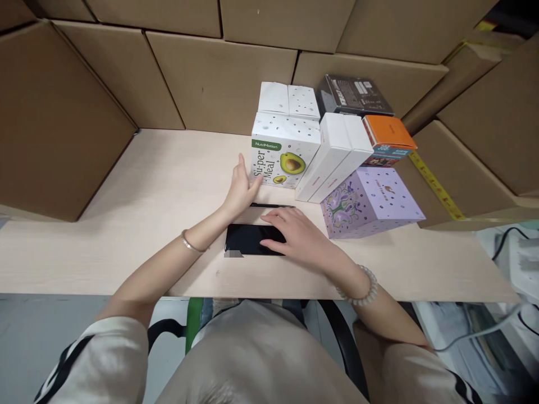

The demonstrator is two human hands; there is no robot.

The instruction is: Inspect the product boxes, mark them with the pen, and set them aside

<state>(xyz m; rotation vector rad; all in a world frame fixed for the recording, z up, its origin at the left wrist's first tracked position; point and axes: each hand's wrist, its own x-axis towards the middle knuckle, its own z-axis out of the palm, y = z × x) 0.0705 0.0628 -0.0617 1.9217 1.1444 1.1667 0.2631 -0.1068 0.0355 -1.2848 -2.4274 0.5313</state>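
Observation:
A white box printed with avocados [290,163] stands on the table in front of me. My left hand [242,185] is at its lower left corner, fingers stretched out along the side and thumb reaching over the front. Below lies a black smartphone [248,239], flat with its screen dark. Over the phone's right part is my right hand [298,235], its thumb and fingers spread apart and hiding that end. A thin black pen [269,205] lies between the phone and the box, partly behind my right fingers.
Two slim white boxes [332,163] lean beside the avocado box. Further right are a lilac patterned box [379,196], an orange box [389,134] and a dark box [356,95]. Cardboard boxes [223,78] wall in the light wooden table [189,168] at the back and sides.

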